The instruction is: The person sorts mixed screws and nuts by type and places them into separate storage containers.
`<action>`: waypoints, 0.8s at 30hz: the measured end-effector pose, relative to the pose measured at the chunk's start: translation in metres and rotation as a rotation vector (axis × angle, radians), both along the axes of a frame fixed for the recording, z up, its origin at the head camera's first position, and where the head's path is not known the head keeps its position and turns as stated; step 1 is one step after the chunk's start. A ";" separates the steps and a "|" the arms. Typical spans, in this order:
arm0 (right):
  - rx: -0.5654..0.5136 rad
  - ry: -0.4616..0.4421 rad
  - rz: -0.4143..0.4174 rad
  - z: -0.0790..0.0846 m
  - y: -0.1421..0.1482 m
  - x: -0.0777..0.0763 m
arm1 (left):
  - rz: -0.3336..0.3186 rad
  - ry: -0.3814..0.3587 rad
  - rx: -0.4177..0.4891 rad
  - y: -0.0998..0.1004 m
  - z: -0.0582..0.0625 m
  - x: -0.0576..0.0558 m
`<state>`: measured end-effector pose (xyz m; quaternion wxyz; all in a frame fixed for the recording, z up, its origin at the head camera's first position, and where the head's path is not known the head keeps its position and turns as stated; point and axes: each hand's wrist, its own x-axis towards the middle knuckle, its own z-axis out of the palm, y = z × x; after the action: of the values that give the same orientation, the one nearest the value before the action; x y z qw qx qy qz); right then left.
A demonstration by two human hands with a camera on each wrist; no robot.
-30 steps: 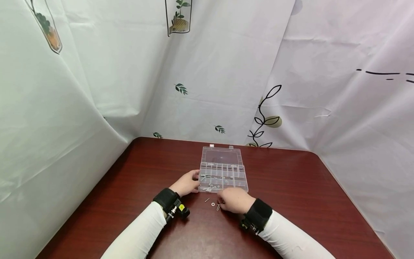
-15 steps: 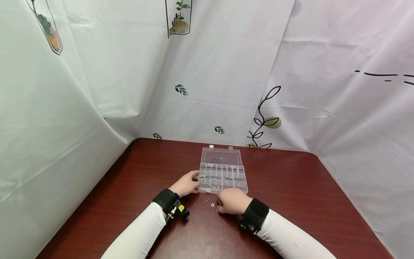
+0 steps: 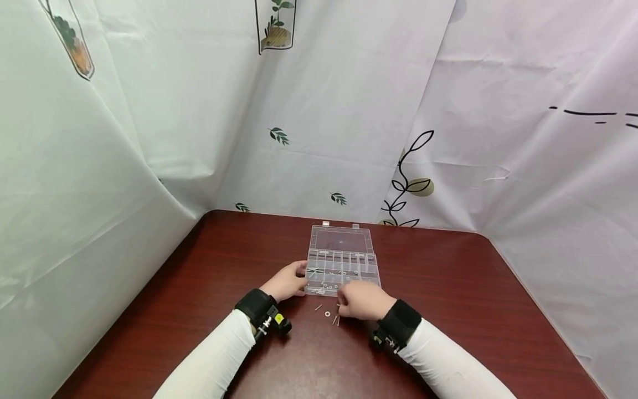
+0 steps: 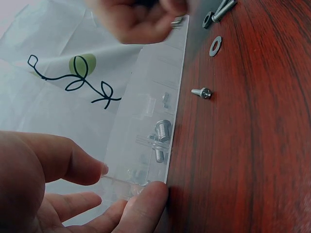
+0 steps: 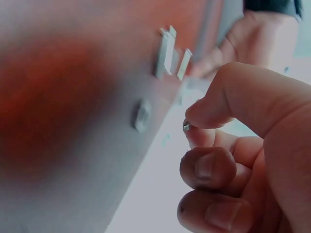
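Note:
A clear plastic compartment box (image 3: pixel 341 238) lies on the table with its lid folded back. My left hand (image 3: pixel 284 282) grips its left side, fingertips at the front corner in the left wrist view. Screws and washers lie in its compartments. Over the box's front edge is my right hand (image 3: pixel 366 300), fingers curled. Between its thumb and forefinger it pinches a small metal piece (image 5: pixel 186 126), mostly hidden by the fingers. In front of the box lie a short screw (image 4: pixel 201 92), a flat washer (image 4: pixel 215 46) and longer screws (image 3: pixel 335 320).
The dark red wooden table (image 3: pixel 239 244) reaches out on both sides of the box. A white printed curtain (image 3: pixel 319 138) hangs around its back and sides. Black straps (image 3: pixel 401 321) with small cameras sit on both wrists.
My right hand has risen off the screws on the table and shifted toward the box, with the small metal piece between its fingertips. My left hand stays at the box's left side.

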<state>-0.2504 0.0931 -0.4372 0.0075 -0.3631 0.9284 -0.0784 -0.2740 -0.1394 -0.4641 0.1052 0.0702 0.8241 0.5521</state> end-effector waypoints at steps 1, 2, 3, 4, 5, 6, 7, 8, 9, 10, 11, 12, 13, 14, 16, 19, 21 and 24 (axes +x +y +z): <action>-0.013 -0.008 -0.015 0.002 0.001 -0.003 | 0.004 -0.004 -0.002 0.000 0.000 0.000; -0.028 -0.012 -0.028 0.005 0.002 -0.005 | 0.007 -0.005 -0.006 0.000 0.001 0.001; -0.043 -0.010 -0.042 0.006 0.003 -0.008 | 0.009 -0.006 -0.008 0.000 0.001 0.001; -0.061 -0.011 -0.058 0.008 0.004 -0.011 | 0.009 -0.006 -0.010 0.000 0.001 0.001; -0.080 -0.009 -0.072 0.010 0.005 -0.014 | 0.009 -0.004 -0.011 0.000 0.001 0.000; -0.094 -0.003 -0.089 0.012 0.006 -0.016 | 0.008 -0.005 -0.011 0.000 0.001 0.000; -0.109 -0.001 -0.106 0.013 0.007 -0.019 | 0.003 0.000 -0.011 0.000 0.001 0.000; -0.116 0.003 -0.125 0.014 0.009 -0.022 | 0.000 0.002 -0.010 0.000 0.001 0.000; -0.122 0.005 -0.146 0.014 0.010 -0.024 | 0.000 0.003 -0.008 0.000 0.000 0.000; -0.129 0.002 -0.167 0.014 0.012 -0.026 | -0.001 0.004 -0.007 0.000 0.000 0.000; -0.133 -0.003 -0.186 0.014 0.013 -0.028 | 0.001 0.004 -0.007 0.000 0.001 0.000; -0.135 -0.009 -0.209 0.013 0.015 -0.030 | 0.000 0.003 -0.007 0.000 0.001 0.000; -0.140 -0.016 -0.229 0.012 0.016 -0.032 | 0.000 0.003 -0.006 0.000 0.001 0.001; -0.139 -0.023 -0.251 0.011 0.017 -0.033 | 0.003 0.001 -0.006 0.000 0.002 0.001; -0.143 -0.034 -0.282 0.008 0.019 -0.035 | 0.004 0.003 -0.007 0.000 0.002 0.002; -0.139 -0.035 -0.303 0.005 0.021 -0.038 | 0.006 0.005 -0.008 0.000 0.003 0.002; -0.131 -0.025 -0.303 0.002 0.021 -0.039 | 0.008 0.006 -0.011 0.000 0.003 0.002; -0.119 -0.005 -0.302 0.000 0.021 -0.039 | 0.009 0.007 -0.013 0.001 0.003 0.002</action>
<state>-0.2890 0.1138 -0.4367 -0.0233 -0.2190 0.9661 -0.1344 -0.2718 -0.1384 -0.4607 0.1001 0.0677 0.8283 0.5470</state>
